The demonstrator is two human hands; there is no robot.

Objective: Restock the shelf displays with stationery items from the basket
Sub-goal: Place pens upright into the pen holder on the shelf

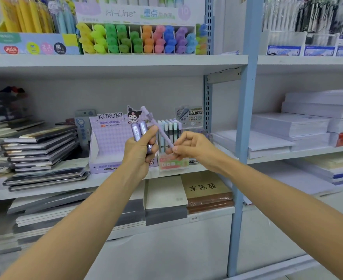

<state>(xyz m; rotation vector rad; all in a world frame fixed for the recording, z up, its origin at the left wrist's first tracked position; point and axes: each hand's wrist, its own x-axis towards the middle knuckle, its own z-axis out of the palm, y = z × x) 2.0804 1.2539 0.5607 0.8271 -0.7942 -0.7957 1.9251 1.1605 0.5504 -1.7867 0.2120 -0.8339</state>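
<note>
Lilac pen (166, 138) slants up-left from right hand (192, 146) grip.

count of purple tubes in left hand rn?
2 visible: left tube and right tube, side by side, sticking up from the left hand in front of the Kuromi display box. Fingers may hide more. Right hand pinches a lilac pen.

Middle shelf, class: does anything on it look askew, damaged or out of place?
Yes: the dark notebooks at the left lie in a slumped, fanned pile, edges not squared, unlike the neat white paper stacks in the right bay.
</note>
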